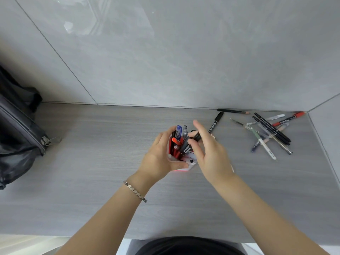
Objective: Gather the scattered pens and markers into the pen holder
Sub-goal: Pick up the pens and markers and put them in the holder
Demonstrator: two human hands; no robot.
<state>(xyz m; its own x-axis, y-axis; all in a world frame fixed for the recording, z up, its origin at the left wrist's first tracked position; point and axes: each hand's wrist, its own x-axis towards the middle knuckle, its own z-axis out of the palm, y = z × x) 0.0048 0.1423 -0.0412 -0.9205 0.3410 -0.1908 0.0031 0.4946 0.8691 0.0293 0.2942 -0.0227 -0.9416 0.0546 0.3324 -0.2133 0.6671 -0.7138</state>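
Bright, even light; glare on wall; wide-angle bending at edges.

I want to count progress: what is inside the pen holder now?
The pen holder holds several pens: a blue-capped one, red ones and a black marker. The left hand and right hand cover its sides, so no exact count.

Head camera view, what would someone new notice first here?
Mid-desk, the left hand steadies a red and white pen holder stuffed with pens, while the right hand lowers a black marker into it. Far right, a loose pile of pens lies near the wall corner. At the left edge sits a dark backpack.
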